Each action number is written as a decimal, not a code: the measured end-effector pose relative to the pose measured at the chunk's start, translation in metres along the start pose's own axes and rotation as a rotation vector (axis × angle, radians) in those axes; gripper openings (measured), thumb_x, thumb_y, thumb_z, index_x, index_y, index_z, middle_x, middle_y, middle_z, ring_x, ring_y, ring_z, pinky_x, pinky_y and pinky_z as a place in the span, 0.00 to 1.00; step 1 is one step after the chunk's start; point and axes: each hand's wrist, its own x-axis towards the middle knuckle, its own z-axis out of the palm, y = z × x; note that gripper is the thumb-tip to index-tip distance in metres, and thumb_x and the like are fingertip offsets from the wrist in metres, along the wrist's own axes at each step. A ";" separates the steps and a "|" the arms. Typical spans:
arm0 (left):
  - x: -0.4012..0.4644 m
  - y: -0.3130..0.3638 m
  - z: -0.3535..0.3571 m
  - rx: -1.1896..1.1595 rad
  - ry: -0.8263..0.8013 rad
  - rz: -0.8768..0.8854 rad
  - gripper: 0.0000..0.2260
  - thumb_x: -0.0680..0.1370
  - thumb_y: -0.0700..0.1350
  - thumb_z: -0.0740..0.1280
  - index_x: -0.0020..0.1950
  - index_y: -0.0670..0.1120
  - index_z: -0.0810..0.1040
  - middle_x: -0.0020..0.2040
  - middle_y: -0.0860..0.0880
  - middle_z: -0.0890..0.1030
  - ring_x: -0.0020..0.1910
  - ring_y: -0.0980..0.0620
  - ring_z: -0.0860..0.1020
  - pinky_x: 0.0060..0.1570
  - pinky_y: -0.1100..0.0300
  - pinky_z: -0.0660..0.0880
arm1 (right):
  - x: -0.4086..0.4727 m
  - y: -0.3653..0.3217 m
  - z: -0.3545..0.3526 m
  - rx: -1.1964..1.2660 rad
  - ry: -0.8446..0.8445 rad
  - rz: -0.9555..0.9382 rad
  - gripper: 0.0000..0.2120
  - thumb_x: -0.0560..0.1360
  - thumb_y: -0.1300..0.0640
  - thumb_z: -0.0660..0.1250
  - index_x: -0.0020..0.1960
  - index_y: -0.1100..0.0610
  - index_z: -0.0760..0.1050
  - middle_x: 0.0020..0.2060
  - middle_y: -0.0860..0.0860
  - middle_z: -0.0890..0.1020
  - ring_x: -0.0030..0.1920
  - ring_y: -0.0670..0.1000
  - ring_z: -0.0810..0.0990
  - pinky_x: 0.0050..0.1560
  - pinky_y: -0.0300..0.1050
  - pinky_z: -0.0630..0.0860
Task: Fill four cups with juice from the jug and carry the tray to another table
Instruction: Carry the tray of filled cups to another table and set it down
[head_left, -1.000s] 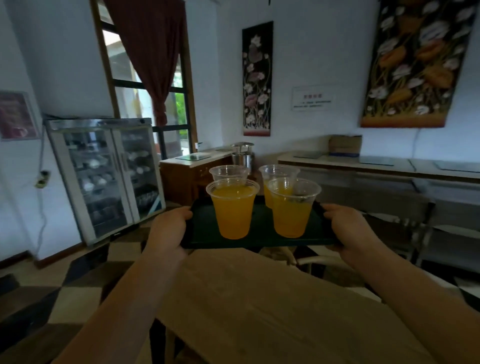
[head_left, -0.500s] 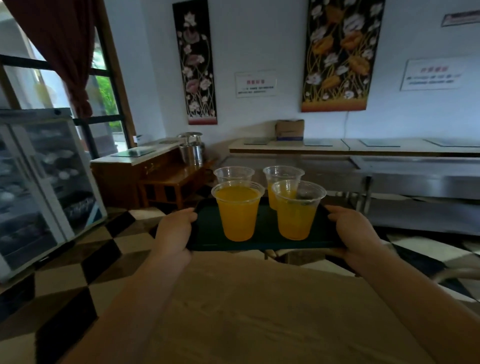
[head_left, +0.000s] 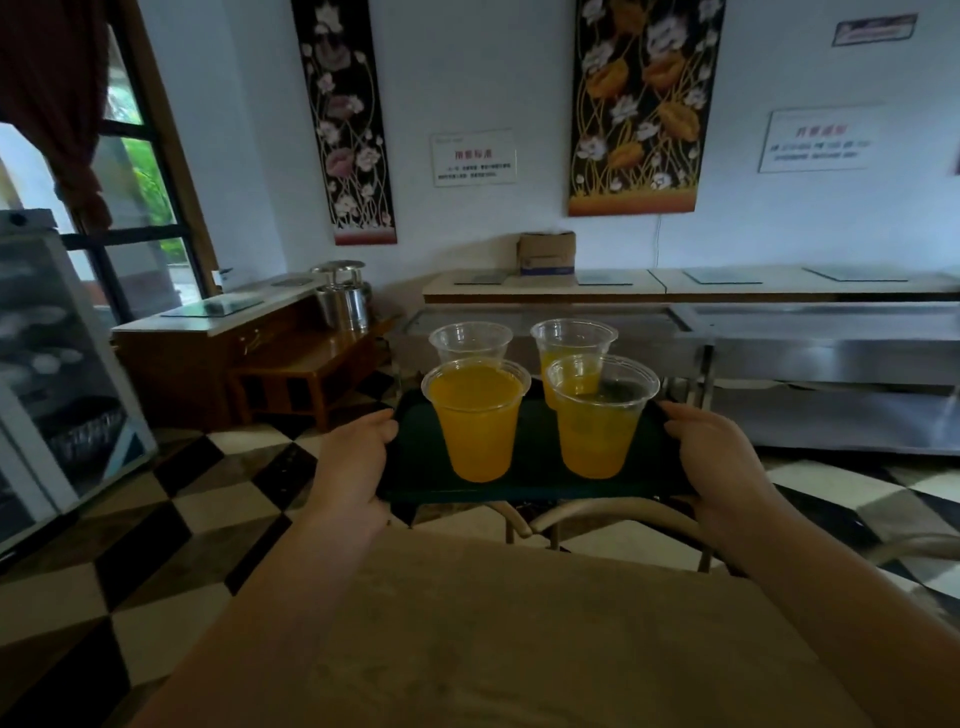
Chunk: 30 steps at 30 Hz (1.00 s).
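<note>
A dark green tray (head_left: 535, 467) is held in the air in front of me, above the far edge of a wooden table (head_left: 483, 639). My left hand (head_left: 353, 462) grips its left rim and my right hand (head_left: 722, 462) grips its right rim. On the tray stand several clear plastic cups with orange juice: a near-left cup (head_left: 475, 421), a near-right cup (head_left: 600, 421), a far-right cup (head_left: 571, 345) and a far-left cup (head_left: 470, 340), partly hidden behind the front ones. The jug is not in view.
A chair back (head_left: 597, 512) shows just below the tray. Steel counters (head_left: 831, 364) run along the right wall. A wooden sideboard (head_left: 234, 358) with a metal pot (head_left: 345, 299) stands at the left. A glass-door fridge (head_left: 57, 374) is at far left on a checkered floor.
The view has swung to the right: fridge and window slid left, the steel counters came into view. Both hands kept their grip on the tray, which stayed level in front of me.
</note>
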 end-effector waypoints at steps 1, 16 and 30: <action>0.007 -0.002 0.004 0.003 -0.006 0.001 0.15 0.83 0.40 0.60 0.67 0.47 0.78 0.58 0.43 0.83 0.53 0.41 0.82 0.49 0.47 0.80 | 0.009 0.002 0.000 0.001 0.003 -0.001 0.18 0.82 0.64 0.51 0.56 0.53 0.79 0.50 0.59 0.84 0.51 0.60 0.84 0.57 0.62 0.79; 0.107 -0.078 0.011 0.167 -0.091 -0.131 0.15 0.83 0.41 0.60 0.66 0.51 0.79 0.57 0.46 0.84 0.53 0.44 0.84 0.53 0.43 0.81 | 0.079 0.105 0.013 0.016 0.116 0.107 0.19 0.83 0.61 0.52 0.65 0.51 0.78 0.52 0.53 0.86 0.48 0.52 0.87 0.51 0.52 0.82; 0.142 -0.180 -0.016 0.262 -0.121 -0.270 0.11 0.83 0.49 0.62 0.60 0.56 0.82 0.48 0.54 0.87 0.46 0.52 0.85 0.41 0.56 0.77 | 0.074 0.229 0.019 0.018 0.199 0.121 0.20 0.84 0.62 0.55 0.73 0.54 0.72 0.63 0.48 0.82 0.63 0.47 0.80 0.62 0.47 0.77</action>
